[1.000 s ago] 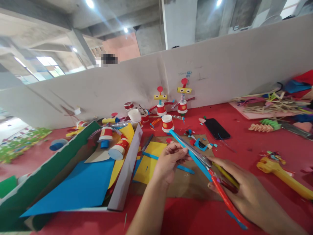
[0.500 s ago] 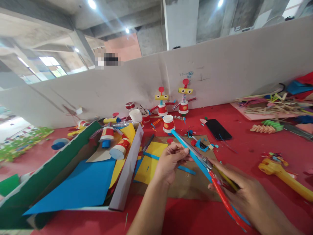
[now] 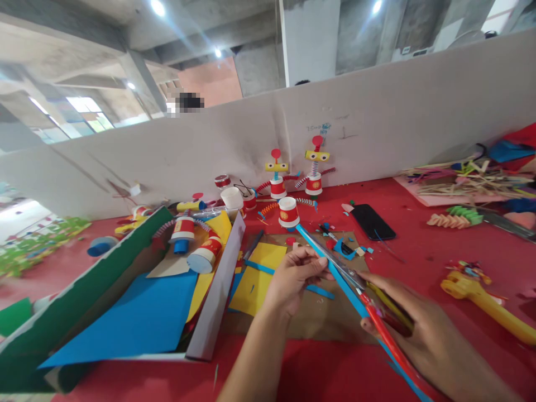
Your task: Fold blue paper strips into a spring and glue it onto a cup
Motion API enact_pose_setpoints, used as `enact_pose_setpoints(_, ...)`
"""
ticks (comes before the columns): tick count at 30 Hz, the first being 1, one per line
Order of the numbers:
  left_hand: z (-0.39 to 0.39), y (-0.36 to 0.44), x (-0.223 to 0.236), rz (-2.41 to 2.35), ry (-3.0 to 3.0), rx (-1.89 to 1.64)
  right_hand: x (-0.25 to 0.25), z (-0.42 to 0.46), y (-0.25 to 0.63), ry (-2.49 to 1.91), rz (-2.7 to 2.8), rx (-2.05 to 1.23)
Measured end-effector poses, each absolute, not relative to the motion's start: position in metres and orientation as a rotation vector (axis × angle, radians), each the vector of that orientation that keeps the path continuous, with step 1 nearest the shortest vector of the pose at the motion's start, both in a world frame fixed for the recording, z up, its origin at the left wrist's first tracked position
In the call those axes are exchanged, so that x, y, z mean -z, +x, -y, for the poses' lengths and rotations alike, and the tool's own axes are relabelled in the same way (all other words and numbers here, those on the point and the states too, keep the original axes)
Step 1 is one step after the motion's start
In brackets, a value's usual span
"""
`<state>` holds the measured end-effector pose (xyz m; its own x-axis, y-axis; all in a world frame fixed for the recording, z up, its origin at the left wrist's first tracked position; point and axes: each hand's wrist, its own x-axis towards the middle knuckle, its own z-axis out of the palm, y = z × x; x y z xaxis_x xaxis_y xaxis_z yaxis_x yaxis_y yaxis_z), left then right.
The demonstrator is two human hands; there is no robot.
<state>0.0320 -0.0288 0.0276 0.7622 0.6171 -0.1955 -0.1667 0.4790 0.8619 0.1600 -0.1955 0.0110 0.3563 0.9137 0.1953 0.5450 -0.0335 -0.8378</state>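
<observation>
A long, narrow blue paper strip (image 3: pixel 348 290) slants across the middle, pinched between the thumb and fingers of my left hand (image 3: pixel 299 273). My right hand (image 3: pixel 419 318) grips a pair of scissors (image 3: pixel 374 312) with red handles. Their metal blades lie along the strip, close to my left fingertips. Just beyond the strip's far end stands a red and white paper cup (image 3: pixel 288 212) with folded paper arms. Below my hands, yellow paper (image 3: pixel 251 290) and blue offcuts lie on a brown board (image 3: pixel 339 318).
On the left, an open box (image 3: pixel 218 296) holds blue paper (image 3: pixel 134 312) and cup figures. Two finished-looking cup figures (image 3: pixel 278 184) stand by the white partition (image 3: pixel 188 151). A black phone (image 3: pixel 372 221), a yellow tool (image 3: pixel 481 296) and thin sticks (image 3: pixel 464 181) lie on the right.
The scissors' handles have spread a little wider, and my right hand has shifted slightly. My left hand keeps its pinch on the strip in nearly the same place.
</observation>
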Motion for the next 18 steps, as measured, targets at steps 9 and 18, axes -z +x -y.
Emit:
enact_pose_setpoints(9,0.032,0.034,-0.027,-0.533,0.979,-0.475,-0.016,0.192,0.157,-1.659,1.195,-0.651)
enact_pose_setpoints(18,0.031,0.034,-0.028,-0.531,0.977,-0.483,0.003,0.189,0.159,-1.634,1.091,-0.638)
